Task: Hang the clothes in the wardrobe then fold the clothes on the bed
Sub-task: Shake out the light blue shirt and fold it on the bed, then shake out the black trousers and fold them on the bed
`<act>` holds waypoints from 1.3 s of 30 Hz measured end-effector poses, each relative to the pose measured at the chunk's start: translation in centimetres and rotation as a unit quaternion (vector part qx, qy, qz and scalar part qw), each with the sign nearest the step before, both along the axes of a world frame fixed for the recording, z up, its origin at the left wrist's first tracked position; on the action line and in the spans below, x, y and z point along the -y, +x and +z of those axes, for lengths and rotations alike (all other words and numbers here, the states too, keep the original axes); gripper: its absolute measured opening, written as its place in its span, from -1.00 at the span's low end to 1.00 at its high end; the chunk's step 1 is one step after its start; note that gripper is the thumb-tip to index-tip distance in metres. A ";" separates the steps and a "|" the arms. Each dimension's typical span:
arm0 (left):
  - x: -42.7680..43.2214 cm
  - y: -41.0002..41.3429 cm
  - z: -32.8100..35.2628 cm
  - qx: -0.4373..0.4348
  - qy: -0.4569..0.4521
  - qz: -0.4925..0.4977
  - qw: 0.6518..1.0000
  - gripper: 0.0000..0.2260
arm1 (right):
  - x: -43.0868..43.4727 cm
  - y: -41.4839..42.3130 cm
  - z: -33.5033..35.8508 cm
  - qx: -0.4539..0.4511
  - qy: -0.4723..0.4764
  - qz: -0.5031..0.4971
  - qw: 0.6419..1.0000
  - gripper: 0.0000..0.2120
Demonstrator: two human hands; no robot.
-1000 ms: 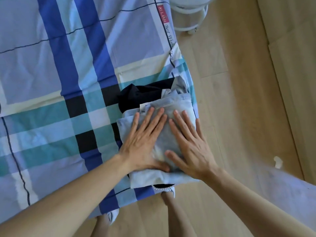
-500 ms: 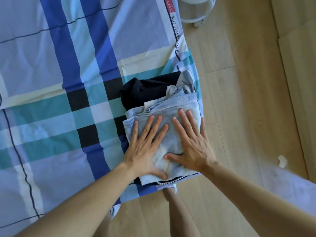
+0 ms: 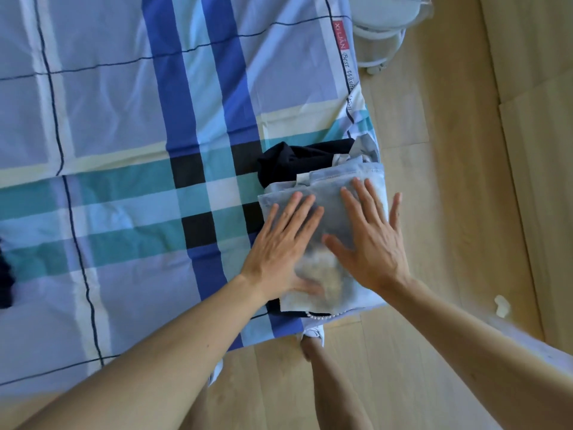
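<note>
A folded light blue garment (image 3: 330,193) lies on top of a small stack at the bed's near right corner. Under it, a black garment (image 3: 297,162) sticks out at the far side, and a black edge with a pearl trim (image 3: 322,316) shows at the near side. My left hand (image 3: 286,243) lies flat on the left half of the light blue garment, fingers straight. My right hand (image 3: 369,237) presses flat on its right half, fingers spread, little finger past the stack's right edge.
The bed wears a plaid sheet (image 3: 155,119) in blue, teal and black. A dark cloth (image 3: 4,274) shows at the left edge. A white round stand (image 3: 381,29) is on the wooden floor (image 3: 449,181) beyond the bed corner. My legs and white shoes (image 3: 313,332) are below.
Both hands have stayed flat on the light blue garment and spread a little further apart; the right hand has slid toward the stack's right edge. The view has shifted.
</note>
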State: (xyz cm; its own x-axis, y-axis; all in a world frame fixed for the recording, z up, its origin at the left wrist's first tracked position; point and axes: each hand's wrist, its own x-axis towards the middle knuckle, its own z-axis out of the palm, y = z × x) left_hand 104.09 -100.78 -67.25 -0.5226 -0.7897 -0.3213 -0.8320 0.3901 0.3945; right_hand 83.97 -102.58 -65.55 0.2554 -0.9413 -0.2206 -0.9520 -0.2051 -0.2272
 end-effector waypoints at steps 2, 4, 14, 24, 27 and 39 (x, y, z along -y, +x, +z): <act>0.0 0.8 0.6 -0.026 -0.005 0.029 0.999 0.21 | 1.4 2.1 1.1 0.024 -0.015 -0.024 0.999 -0.27; 0.1 1.7 1.1 -0.040 -0.013 0.051 0.998 0.14 | 2.9 4.4 1.8 0.050 -0.034 -0.035 0.998 -0.34; -3.6 15.5 1.1 -0.088 -0.053 0.254 0.962 -0.22 | 3.0 17.3 3.0 0.097 0.033 0.037 0.994 -0.31; -10.3 47.2 0.0 0.171 -0.029 0.515 0.840 -0.12 | -1.0 44.6 1.0 0.153 0.130 0.231 0.952 -0.25; -11.1 52.9 -0.8 0.180 0.049 0.564 0.804 0.07 | -1.9 50.4 0.1 0.147 0.154 0.248 0.945 -0.25; -8.9 58.2 -3.2 0.190 0.050 0.509 0.838 -0.42 | -4.3 55.4 -3.5 0.104 0.246 0.224 0.937 -0.19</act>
State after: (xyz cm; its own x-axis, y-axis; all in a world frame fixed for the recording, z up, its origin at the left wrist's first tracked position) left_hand 162.24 -91.86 -70.50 0.5612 -0.7230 -0.4029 -0.7862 -0.6178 0.0136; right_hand 139.34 -98.27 -69.04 0.6862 -0.5272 -0.5012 -0.7202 -0.3960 -0.5696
